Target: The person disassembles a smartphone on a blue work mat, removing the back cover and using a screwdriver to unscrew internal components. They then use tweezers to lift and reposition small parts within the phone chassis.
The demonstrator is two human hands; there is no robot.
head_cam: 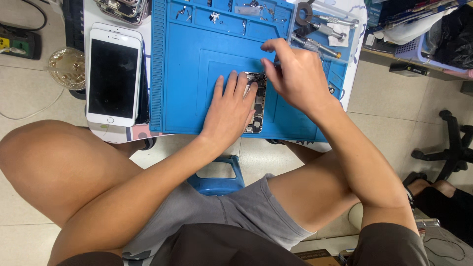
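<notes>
An opened phone body (257, 106) with its inner parts showing lies on a blue repair mat (197, 64). My left hand (229, 108) rests flat on the phone and presses it to the mat. My right hand (290, 74) hovers over the phone's top end, fingers pinched on a thin tool whose tip is hidden by the fingers. A detached white phone screen (113, 74) lies face up to the left of the mat.
Several screwdrivers (320, 29) lie at the mat's far right corner. Small screws and parts (214, 17) sit in the mat's top trays. A glass dish (66, 66) stands on the floor at left, an office chair base (451, 148) at right. Another person's legs (433, 189) are at right.
</notes>
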